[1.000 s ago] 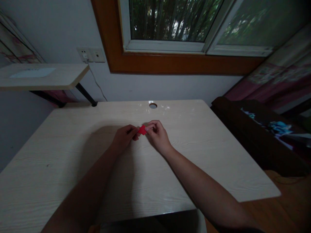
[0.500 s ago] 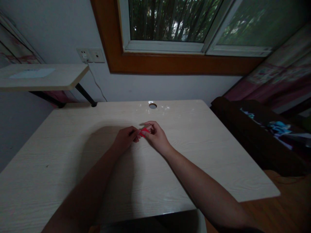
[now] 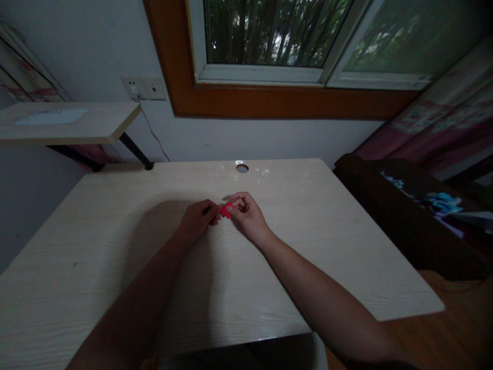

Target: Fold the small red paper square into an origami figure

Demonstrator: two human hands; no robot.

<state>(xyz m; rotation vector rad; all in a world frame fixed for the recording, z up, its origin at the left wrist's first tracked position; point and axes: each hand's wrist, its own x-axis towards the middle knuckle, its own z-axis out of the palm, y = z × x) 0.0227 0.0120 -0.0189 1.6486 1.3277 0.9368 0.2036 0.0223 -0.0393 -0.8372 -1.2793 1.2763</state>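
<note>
A small, flat red piece [image 3: 225,210], which looks like folded paper, is held just above the table between my hands. My right hand [image 3: 246,213] pinches its right part, thumb on top and the other fingers curled behind. My left hand [image 3: 198,217] has its thumb and forefinger pressed together at the left edge of the piece. Its lower fingers are curled under. The fingers hide part of the red piece, so its full shape cannot be seen.
The pale wooden table [image 3: 308,246] has a round cable hole [image 3: 242,168] near its back edge. A raised shelf [image 3: 69,134] bears a white sheet [image 3: 52,117] at the back left. Beyond the right edge stands dark brown furniture [image 3: 400,221] with cloth on it.
More of the red piece now shows between my hands. My left fingertips have shifted slightly left, toward its edge; my right hand has barely moved.
</note>
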